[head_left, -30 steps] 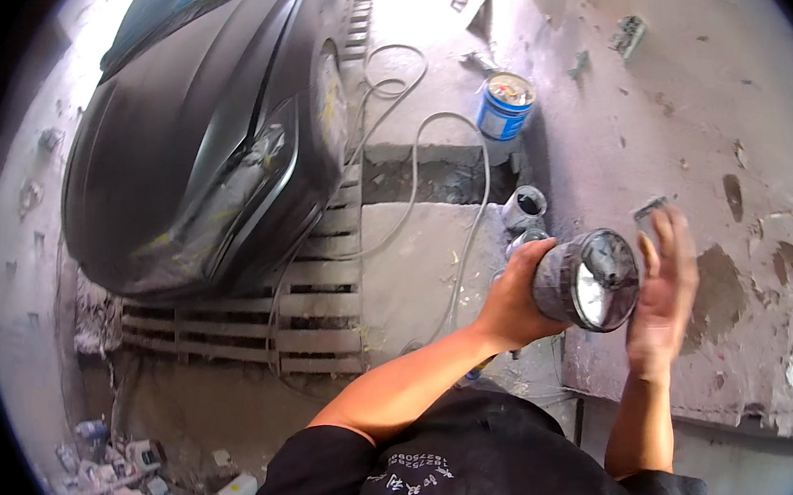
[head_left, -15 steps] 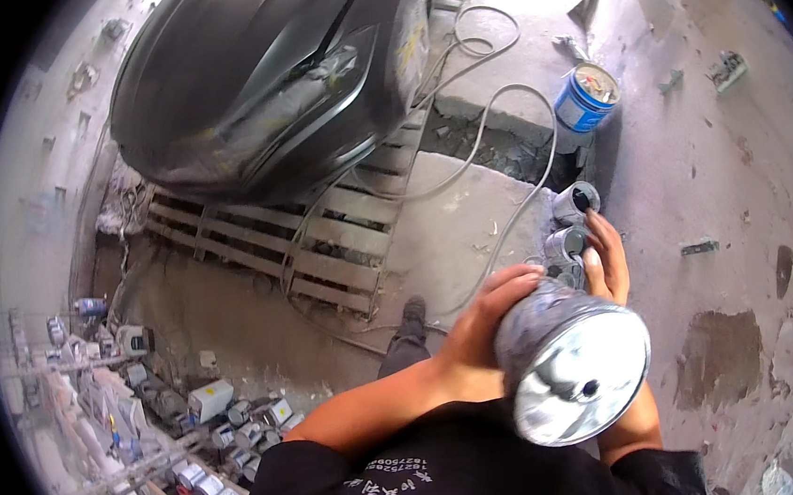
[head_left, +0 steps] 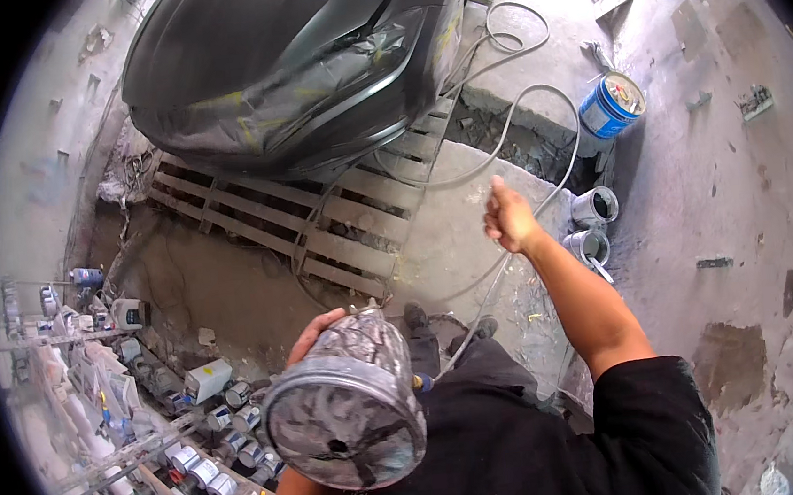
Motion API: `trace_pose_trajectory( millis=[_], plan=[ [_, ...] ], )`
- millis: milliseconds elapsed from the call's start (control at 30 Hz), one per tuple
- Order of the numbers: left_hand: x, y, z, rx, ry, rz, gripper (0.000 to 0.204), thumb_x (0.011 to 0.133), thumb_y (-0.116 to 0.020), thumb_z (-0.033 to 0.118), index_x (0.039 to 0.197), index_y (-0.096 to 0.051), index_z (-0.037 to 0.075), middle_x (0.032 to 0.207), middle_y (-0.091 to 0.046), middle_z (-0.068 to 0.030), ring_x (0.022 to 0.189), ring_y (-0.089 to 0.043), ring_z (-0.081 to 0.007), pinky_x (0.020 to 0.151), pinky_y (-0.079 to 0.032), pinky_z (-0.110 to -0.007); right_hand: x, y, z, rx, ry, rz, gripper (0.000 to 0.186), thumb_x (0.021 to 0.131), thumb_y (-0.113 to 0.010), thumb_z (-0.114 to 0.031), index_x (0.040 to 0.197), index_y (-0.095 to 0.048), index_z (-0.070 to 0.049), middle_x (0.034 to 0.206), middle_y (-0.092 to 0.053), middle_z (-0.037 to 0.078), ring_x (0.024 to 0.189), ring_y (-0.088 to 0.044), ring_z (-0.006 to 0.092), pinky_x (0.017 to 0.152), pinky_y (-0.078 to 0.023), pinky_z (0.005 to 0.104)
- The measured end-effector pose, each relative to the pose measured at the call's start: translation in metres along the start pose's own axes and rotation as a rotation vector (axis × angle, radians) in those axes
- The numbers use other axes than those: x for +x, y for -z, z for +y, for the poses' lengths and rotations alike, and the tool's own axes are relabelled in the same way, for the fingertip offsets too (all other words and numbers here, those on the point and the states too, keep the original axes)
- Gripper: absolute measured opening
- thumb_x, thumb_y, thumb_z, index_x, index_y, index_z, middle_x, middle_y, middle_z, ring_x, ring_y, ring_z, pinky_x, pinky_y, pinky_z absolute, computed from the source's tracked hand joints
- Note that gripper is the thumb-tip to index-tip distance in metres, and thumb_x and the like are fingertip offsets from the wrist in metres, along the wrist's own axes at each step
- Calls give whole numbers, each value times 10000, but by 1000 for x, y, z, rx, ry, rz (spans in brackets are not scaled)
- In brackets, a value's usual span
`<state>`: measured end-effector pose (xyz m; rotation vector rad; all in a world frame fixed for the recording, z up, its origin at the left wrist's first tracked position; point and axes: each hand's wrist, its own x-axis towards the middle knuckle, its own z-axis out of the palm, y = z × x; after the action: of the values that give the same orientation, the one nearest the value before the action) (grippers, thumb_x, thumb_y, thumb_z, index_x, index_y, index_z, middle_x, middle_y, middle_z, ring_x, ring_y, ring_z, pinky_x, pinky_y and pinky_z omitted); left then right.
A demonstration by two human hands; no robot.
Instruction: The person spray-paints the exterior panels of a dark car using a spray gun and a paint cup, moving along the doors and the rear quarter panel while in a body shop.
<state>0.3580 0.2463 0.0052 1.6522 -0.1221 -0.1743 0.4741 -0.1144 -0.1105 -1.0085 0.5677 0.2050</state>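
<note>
My left hand [head_left: 308, 338] grips a paint-spattered spray gun with a large metal cup [head_left: 341, 422] at the lower middle, its round end facing the camera; part of the hand is hidden behind it. A fitting [head_left: 422, 382] shows at its right side, near a pale hose [head_left: 466, 340]. My right hand [head_left: 509, 211] reaches forward over the concrete, fingers loosely curled, with nothing visible in them. Just right of it stand two open paint cans [head_left: 593, 206] by the edge of a gap in the floor.
A dark car [head_left: 275, 41] with masked front stands over a slatted wooden platform [head_left: 340, 252]. A blue bucket [head_left: 604, 114] sits beyond a rubble-filled gap [head_left: 529, 142]. Shelving crowded with several cans [head_left: 198, 463] fills the lower left. A stained concrete surface [head_left: 733, 218] runs along the right.
The metal cup has moved down and left with my left hand, its round end turned. My right hand has left the cup and stretched forward, up and left.
</note>
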Motion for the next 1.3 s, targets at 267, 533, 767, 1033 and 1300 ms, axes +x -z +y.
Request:
trace_pose_trajectory(
  millis=[267,533,767,1033,1300],
  plan=[
    [17,39,-2,136,-70,144,439,840,-560,101,1258,-440,42,1158,-543,-186,1036,-553,-314,903,-450,-450,-52,-35,29,549,-67,-129,269,942,-477,-328,786,-486,-109,586,-340,-26,458,-282,117,413,-278,258],
    [46,29,-7,155,-104,57,497,795,-619,52,1258,-442,26,1186,-533,-143,1074,-528,-267,932,-419,-406,-111,-78,-17,784,36,-589,788,900,-322,-599,1342,-343,53,1394,-336,239,1318,-298,370,1081,-259,455],
    [66,-6,-7,178,-142,-71,551,756,-670,9,1258,-444,11,1211,-524,-105,1107,-505,-225,958,-393,-368,-139,-61,-45,765,151,-643,879,875,-254,-675,1403,-254,28,1463,-230,226,1369,-207,365,1103,-204,481],
    [99,-92,44,11,-284,-161,737,616,-797,86,1232,-399,15,1106,-514,-127,1018,-527,-252,871,-428,-353,-160,-46,5,-203,146,-481,733,855,-609,-292,1426,-227,-35,1427,-325,190,1278,-383,300,1039,-312,419],
    [107,-171,89,-16,-472,-40,1004,523,-851,195,1333,-274,60,1289,-374,-209,1173,-436,-411,917,-445,-452,-164,-48,48,-835,696,-35,586,868,-600,-164,1367,-332,-12,1338,-411,144,1243,-399,255,1021,-335,393]
  ],
)
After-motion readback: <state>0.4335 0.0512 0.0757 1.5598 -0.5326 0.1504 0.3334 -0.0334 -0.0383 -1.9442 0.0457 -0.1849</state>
